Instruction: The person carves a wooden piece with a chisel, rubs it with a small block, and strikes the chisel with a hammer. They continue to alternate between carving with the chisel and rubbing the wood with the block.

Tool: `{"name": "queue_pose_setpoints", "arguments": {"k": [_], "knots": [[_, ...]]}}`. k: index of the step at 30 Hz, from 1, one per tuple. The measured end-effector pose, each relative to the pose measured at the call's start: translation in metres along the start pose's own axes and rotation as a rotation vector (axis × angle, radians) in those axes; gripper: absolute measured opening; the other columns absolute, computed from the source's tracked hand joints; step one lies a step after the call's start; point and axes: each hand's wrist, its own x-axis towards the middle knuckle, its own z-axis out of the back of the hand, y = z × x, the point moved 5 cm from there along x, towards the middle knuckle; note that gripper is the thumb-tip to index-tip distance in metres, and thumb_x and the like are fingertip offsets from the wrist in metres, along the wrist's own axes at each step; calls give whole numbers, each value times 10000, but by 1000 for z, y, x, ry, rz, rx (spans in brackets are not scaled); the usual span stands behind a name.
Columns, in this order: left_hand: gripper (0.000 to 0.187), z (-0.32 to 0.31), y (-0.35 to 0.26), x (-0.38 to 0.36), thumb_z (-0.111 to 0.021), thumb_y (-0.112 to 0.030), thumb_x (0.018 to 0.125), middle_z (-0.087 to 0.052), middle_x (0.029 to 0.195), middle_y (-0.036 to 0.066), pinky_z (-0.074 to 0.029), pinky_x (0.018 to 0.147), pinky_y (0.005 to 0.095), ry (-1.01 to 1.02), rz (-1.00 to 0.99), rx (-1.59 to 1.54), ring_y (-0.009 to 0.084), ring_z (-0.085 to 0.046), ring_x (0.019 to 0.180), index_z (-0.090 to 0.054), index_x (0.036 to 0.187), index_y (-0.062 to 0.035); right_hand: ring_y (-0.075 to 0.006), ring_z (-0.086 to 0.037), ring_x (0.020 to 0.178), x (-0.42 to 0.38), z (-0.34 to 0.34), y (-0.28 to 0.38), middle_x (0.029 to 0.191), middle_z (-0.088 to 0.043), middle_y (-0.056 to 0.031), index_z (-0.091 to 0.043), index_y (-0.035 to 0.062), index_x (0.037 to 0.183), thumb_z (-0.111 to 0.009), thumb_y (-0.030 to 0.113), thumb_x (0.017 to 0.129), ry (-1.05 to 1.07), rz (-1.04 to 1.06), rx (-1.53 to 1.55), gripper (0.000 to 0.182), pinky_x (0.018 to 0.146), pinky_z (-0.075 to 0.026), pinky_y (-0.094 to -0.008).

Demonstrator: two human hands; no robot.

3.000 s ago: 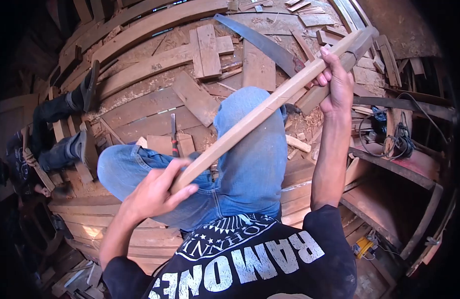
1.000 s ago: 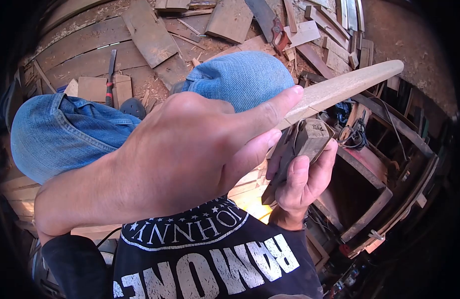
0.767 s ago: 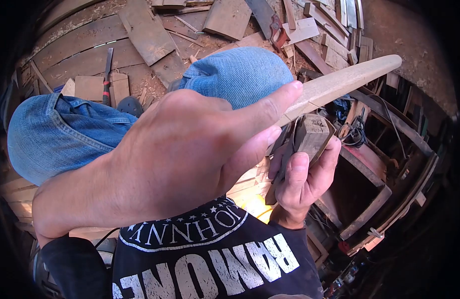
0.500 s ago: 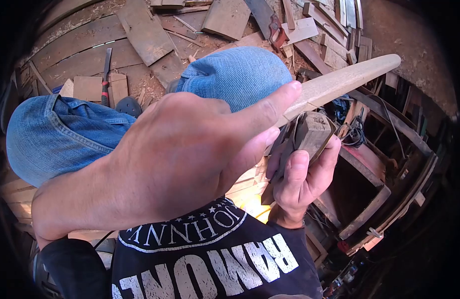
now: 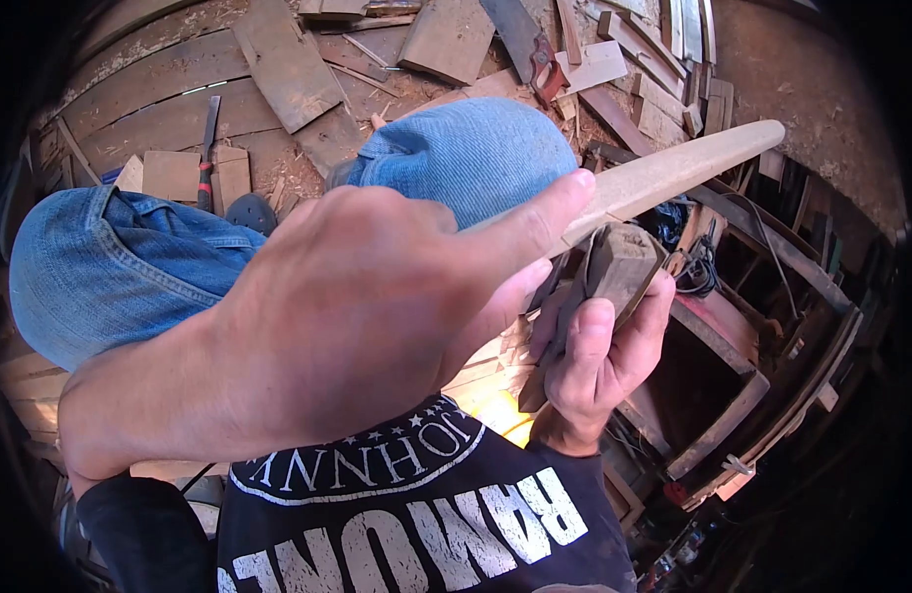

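A pale, slender wooden piece [image 5: 693,176] with a rounded tip runs up and to the right from under my left hand [image 5: 357,287]. My left hand is closed around it, index finger laid along its upper face; the palm hides its near part. My right hand [image 5: 604,361] grips a small sanding block [image 5: 630,257] wrapped in dark sandpaper [image 5: 579,296], thumb on the near side and fingers on the far side. The block sits against or very close to the lower edge of the wooden piece; exact contact cannot be told.
My jeans-clad knees [image 5: 476,148] are beneath the work. On the plank floor lie a handsaw [image 5: 547,74], a red-handled tool [image 5: 207,178], flat boards [image 5: 288,69] and shavings. To the right stands a wooden frame [image 5: 718,425] with cables [image 5: 703,267] beside it.
The tip of the wooden piece has dipped slightly and shifted a little left. The sanding block has barely moved, and both grips stay the same.
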Motion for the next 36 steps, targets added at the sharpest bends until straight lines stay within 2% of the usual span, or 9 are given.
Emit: {"name": "queue_pose_setpoints", "arguments": {"k": [3, 8, 10, 11, 16, 18, 24, 26, 36], "knots": [[498, 3, 3, 0, -593, -126, 939, -480, 517, 75, -419, 452, 366, -32, 30, -21, 232, -522, 453, -500, 1422, -46, -58, -493, 597, 5, -4, 6, 862, -582, -61, -457, -62, 1226, -496, 201, 992, 69, 131, -130, 354, 504, -381, -198], [497, 0, 0, -1, -588, -131, 943, -489, 522, 77, -426, 453, 364, 6, 21, 19, 228, -526, 455, -498, 1425, -49, -71, -478, 534, -3, 0, -6, 815, -569, -63, -434, -57, 1248, -528, 199, 988, 14, -119, 119, 377, 460, -382, -209], [501, 1, 0, -1, -588, -129, 942, -490, 522, 77, -426, 453, 364, 11, 30, 26, 225, -528, 455, -494, 1428, -50, -80, -477, 497, 0, 0, 2, 816, -572, -78, -422, -54, 1238, -515, 180, 991, 84, 189, -163, 353, 426, -371, -211], [505, 1, 0, -2, -589, -128, 941, -491, 521, 77, -427, 453, 364, 21, 41, 34, 223, -529, 456, -490, 1431, -51, -81, -490, 507, -9, -2, -6, 808, -579, -82, -429, -54, 1215, -507, 170, 994, 19, -59, 53, 324, 423, -371, -209], [511, -1, 1, -3, -589, -132, 941, -485, 516, 74, -427, 453, 361, -27, 20, 26, 213, -525, 453, -485, 1435, -51, -67, -465, 488, -2, 0, -5, 756, -561, -60, -432, -56, 1222, -520, 199, 1001, 3, -53, 46, 349, 422, -353, -201], [509, 1, 2, -3, -588, -135, 942, -484, 515, 74, -428, 454, 361, -27, 37, 29, 211, -526, 453, -487, 1434, -50, -64, -453, 471, -5, 1, -4, 741, -544, -51, -433, -53, 1215, -515, 194, 1001, 97, -4, -45, 337, 419, -347, -197], [502, 0, -1, -2, -586, -141, 943, -476, 510, 66, -430, 453, 358, -47, 4, 58, 208, -520, 447, -493, 1429, -51, -74, -466, 499, -4, 0, -5, 829, -553, -85, -417, -57, 1250, -513, 169, 994, 30, -43, 102, 354, 413, -375, -208], [501, 1, -2, -3, -585, -139, 942, -475, 507, 62, -426, 450, 356, 10, 22, 73, 208, -523, 447, -495, 1427, -51, -148, -673, 741, -10, 5, -9, 876, -699, -133, -502, -67, 1185, -657, 182, 923, -38, -84, 79, 393, 675, -527, -266], [495, -2, 1, -4, -591, -160, 947, -476, 510, 57, -422, 439, 354, -11, 7, 39, 209, -522, 449, -503, 1424, -64, -150, -675, 731, -7, 3, -13, 864, -699, -126, -514, -65, 1177, -671, 219, 914, -85, -85, 122, 417, 669, -527, -264]]}}
